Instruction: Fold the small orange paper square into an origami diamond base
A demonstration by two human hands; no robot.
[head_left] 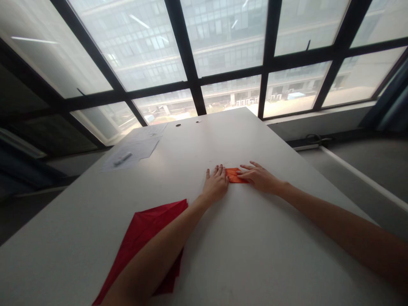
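A small piece of orange folded paper (pixel 233 174) lies flat on the white table (pixel 255 238), between my two hands. My left hand (pixel 216 185) rests at its left edge, palm down with the fingers stretched forward. Over the right part of the paper lies my right hand (pixel 257 176), its fingers spread and some fingertips touching the orange surface. Both hands cover parts of the paper's edges. Under my left forearm is a larger sheet of red folded paper (pixel 137 233), partly hidden by the arm.
Printed white sheets (pixel 143 146) lie at the far left of the table, with a small grey object (pixel 123 159) on them. Two round holes (pixel 178 125) sit near the table's far edge. Black-framed windows (pixel 226 38) rise beyond. A white pipe (pixel 360 176) runs along the floor at right.
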